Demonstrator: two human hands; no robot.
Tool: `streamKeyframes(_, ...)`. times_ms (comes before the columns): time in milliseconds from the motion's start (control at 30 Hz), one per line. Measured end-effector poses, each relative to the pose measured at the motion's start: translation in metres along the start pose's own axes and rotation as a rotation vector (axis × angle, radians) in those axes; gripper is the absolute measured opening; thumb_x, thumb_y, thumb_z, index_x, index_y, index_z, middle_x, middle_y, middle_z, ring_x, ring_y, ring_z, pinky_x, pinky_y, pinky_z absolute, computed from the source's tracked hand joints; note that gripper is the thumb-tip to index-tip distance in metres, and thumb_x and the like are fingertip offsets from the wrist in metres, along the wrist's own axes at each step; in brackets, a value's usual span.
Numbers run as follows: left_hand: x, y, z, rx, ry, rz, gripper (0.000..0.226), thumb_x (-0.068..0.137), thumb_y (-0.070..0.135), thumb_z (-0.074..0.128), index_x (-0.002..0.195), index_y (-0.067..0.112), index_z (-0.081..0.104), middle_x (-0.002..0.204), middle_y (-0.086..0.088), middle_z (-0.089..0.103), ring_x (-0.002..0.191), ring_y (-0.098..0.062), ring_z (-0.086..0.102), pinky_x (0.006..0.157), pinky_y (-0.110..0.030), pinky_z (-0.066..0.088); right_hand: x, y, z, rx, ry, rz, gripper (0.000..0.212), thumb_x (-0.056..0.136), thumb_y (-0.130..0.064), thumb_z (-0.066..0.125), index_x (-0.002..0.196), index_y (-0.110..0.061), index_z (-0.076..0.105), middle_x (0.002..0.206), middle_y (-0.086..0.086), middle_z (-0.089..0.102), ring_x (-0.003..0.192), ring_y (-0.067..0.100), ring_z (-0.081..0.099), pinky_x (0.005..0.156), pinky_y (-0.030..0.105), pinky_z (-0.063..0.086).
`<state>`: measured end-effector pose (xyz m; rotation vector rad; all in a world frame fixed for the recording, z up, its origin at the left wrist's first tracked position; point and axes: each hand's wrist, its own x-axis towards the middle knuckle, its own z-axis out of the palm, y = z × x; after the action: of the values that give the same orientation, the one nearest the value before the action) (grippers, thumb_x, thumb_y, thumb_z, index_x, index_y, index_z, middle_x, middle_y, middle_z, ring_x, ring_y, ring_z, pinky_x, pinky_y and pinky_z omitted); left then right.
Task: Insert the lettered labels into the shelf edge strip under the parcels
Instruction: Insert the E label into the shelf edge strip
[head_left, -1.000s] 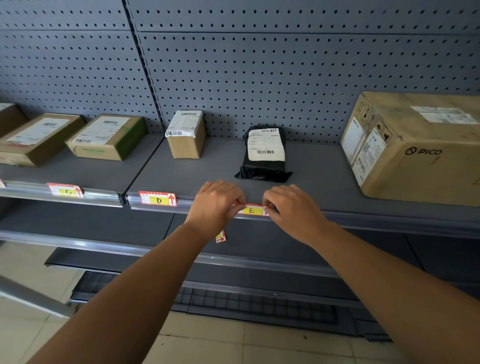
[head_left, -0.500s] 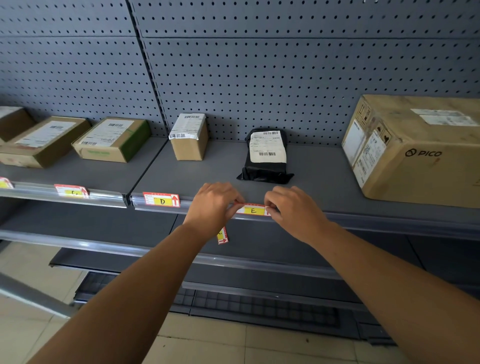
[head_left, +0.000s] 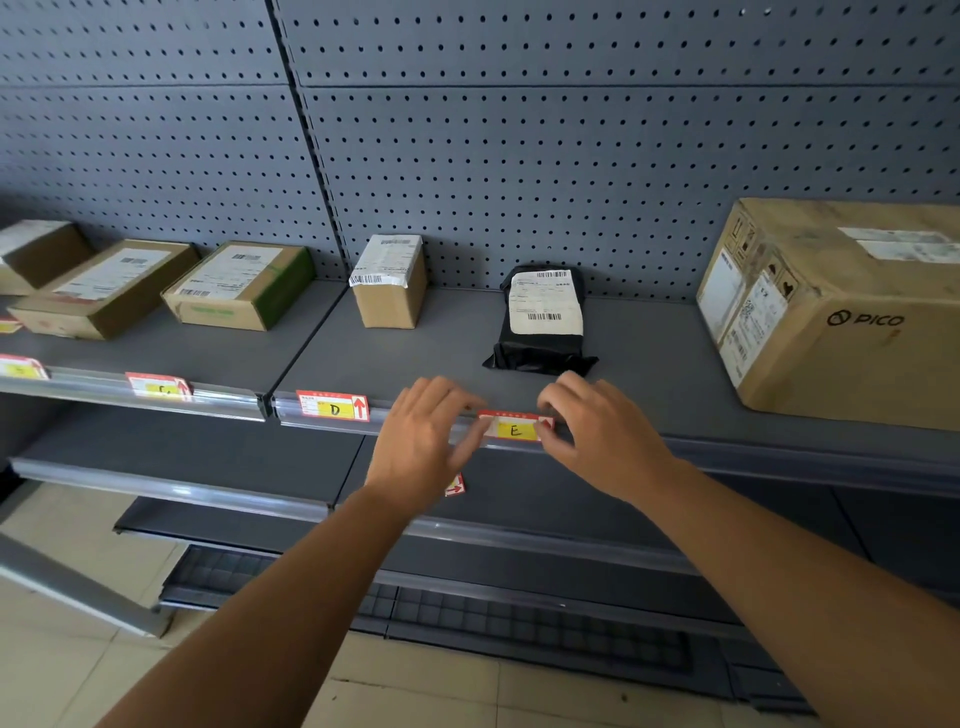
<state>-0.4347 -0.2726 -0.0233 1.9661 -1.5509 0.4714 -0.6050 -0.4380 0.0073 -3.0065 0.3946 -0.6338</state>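
Observation:
The label marked E (head_left: 514, 429) sits in the shelf edge strip (head_left: 779, 457), below the black parcel (head_left: 543, 325). My right hand (head_left: 602, 436) pinches the label's right end with curled fingers. My left hand (head_left: 421, 441) is at its left end, fingers more spread and blurred, fingertips touching the strip. A spare red label (head_left: 455, 486) sticks out under my left hand, which holds it. The label marked D (head_left: 333, 407) is in the strip below the small upright box (head_left: 389, 283). Another label (head_left: 158, 387) sits further left.
Flat cardboard parcels (head_left: 239, 286) (head_left: 104, 288) lie on the left shelf section. A large PICO box (head_left: 836, 306) stands at the right, with no label in the strip below it. Lower shelves (head_left: 171, 457) and a tiled floor (head_left: 62, 654) lie beneath. Pegboard backs the shelf.
My left hand's fingers have spread out and slid slightly left off the E label. The right hand stays at its right end. The view has shifted a little.

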Motion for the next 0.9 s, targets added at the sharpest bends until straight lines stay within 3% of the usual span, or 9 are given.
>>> streamKeyframes(100,-0.052,-0.003,0.011,-0.025,-0.003,-0.015,0.015,0.095,0.026,0.066,0.107,0.019,0.064,0.103,0.004,0.06,0.093,-0.013,0.055,0.082,-0.027,0.046,-0.01,-0.008,0.005,-0.044,0.157,-0.179,0.007,0.091,-0.015,0.059,0.093,-0.012,0.065,0.091,0.001,0.061,0.078,0.019,0.054,0.073,0.032,0.044)
streamKeyframes(200,-0.108,-0.014,0.031,0.022,-0.155,-0.045,0.016,0.094,0.03,0.065,0.108,0.024,0.063,0.103,0.007,0.059,0.092,-0.013,0.056,0.079,-0.032,0.05,-0.036,-0.025,0.039,-0.053,0.03,-0.348,0.012,0.093,-0.015,0.055,0.099,-0.015,0.066,0.095,0.0,0.062,0.086,0.018,0.057,0.079,0.032,0.05)
streamKeyframes(267,-0.132,-0.024,0.042,0.036,-0.229,-0.106,0.018,0.093,0.033,0.064,0.11,0.028,0.062,0.104,0.009,0.059,0.095,-0.012,0.057,0.084,-0.033,0.05,-0.051,-0.035,0.07,-0.013,-0.103,-0.338,0.014,0.091,-0.022,0.06,0.103,-0.019,0.065,0.097,-0.004,0.063,0.087,0.015,0.059,0.079,0.03,0.052)
streamKeyframes(367,-0.149,-0.041,0.051,0.037,-0.293,-0.186,0.02,0.092,0.033,0.063,0.111,0.027,0.063,0.105,0.01,0.06,0.097,-0.014,0.058,0.085,-0.031,0.049,-0.058,-0.05,0.11,0.089,-0.272,-0.141,0.017,0.092,-0.03,0.057,0.106,-0.025,0.065,0.099,-0.009,0.062,0.09,0.011,0.059,0.082,0.03,0.054)
streamKeyframes(467,-0.157,-0.065,0.059,0.057,-0.35,-0.205,0.02,0.091,0.031,0.064,0.109,0.024,0.066,0.104,0.008,0.062,0.097,-0.014,0.06,0.084,-0.032,0.051,-0.055,-0.06,0.149,0.166,-0.313,0.078,0.023,0.098,-0.037,0.047,0.116,-0.029,0.059,0.111,-0.011,0.055,0.104,0.009,0.053,0.094,0.027,0.046)
streamKeyframes(600,-0.155,-0.111,0.092,0.032,-0.39,-0.174,0.019,0.096,0.037,0.057,0.109,0.028,0.067,0.107,0.009,0.065,0.1,-0.012,0.061,0.089,-0.034,0.053,-0.034,-0.066,0.215,0.272,-0.303,0.331,0.021,0.096,-0.046,0.051,0.112,-0.032,0.057,0.106,-0.015,0.055,0.099,0.002,0.054,0.085,0.019,0.048)
streamKeyframes(733,-0.133,-0.168,0.142,0.087,-0.495,-0.072,0.026,0.1,0.035,0.052,0.116,0.024,0.069,0.118,0.001,0.067,0.109,-0.021,0.062,0.097,-0.039,0.049,0.004,-0.059,0.283,0.388,-0.234,0.571,0.017,0.09,-0.036,0.068,0.092,-0.02,0.063,0.093,-0.002,0.065,0.085,0.017,0.063,0.067,0.027,0.047)
streamKeyframes(833,-0.115,-0.193,0.179,0.107,-0.557,-0.034,0.034,0.102,0.033,0.042,0.129,0.025,0.063,0.132,-0.002,0.06,0.12,-0.024,0.055,0.105,-0.038,0.04,0.036,-0.051,0.32,0.408,-0.229,0.744,0.029,0.086,-0.039,0.073,0.093,-0.012,0.064,0.098,0.008,0.069,0.092,0.03,0.066,0.076,0.04,0.055)
streamKeyframes(900,-0.11,-0.198,0.197,0.124,-0.533,0.003,0.035,0.102,0.035,0.041,0.128,0.027,0.063,0.132,-0.001,0.06,0.119,-0.024,0.055,0.103,-0.036,0.039,0.047,-0.05,0.338,0.373,-0.254,0.815,0.039,0.083,-0.045,0.076,0.097,-0.01,0.065,0.101,0.013,0.071,0.095,0.034,0.067,0.078,0.041,0.057)
